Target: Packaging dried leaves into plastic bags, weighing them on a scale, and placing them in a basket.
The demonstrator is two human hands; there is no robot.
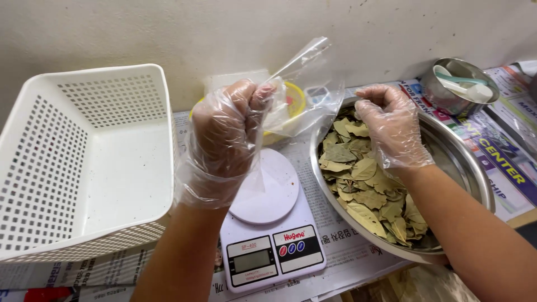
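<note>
My left hand (226, 134), in a loose clear plastic glove, is closed on the edge of a clear plastic bag (305, 84) and holds it up above a white kitchen scale (268, 223). My right hand (391, 126), also gloved, hovers over a large steel bowl (464, 162) full of dried bay leaves (363, 184), its fingers curled near the bag's mouth. Whether it pinches a leaf or the bag's edge I cannot tell.
An empty white perforated plastic basket (84, 162) stands at the left. A small steel bowl (456, 86) with plastic scoops sits at the back right. A yellow-rimmed container (295, 103) lies behind the bag. Newspaper (503, 151) covers the table; a wall is close behind.
</note>
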